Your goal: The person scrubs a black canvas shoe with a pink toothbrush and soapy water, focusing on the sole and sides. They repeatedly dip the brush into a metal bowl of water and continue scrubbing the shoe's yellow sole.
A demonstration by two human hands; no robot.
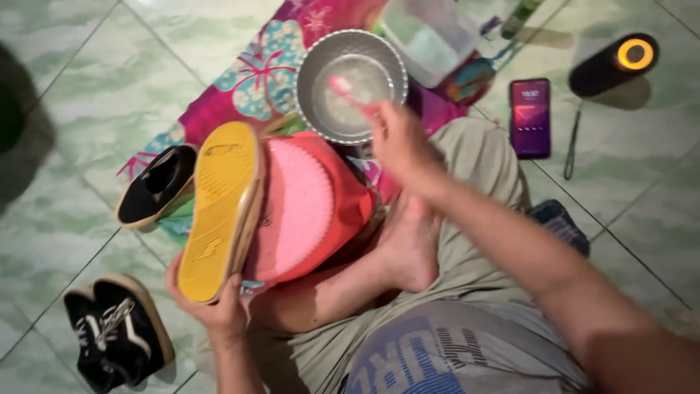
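Floor (109,87) of pale green, marble-patterned tiles with dark grout lines running diagonally. A bright floral cloth (255,80) in magenta and turquoise lies spread across it. Light is dim and uneven, with a dark shadow (18,138) at the left edge.

Left hand (211,310) holds a yellow-soled shoe (219,208) — right hand (397,142) dips a pink toothbrush (343,89).
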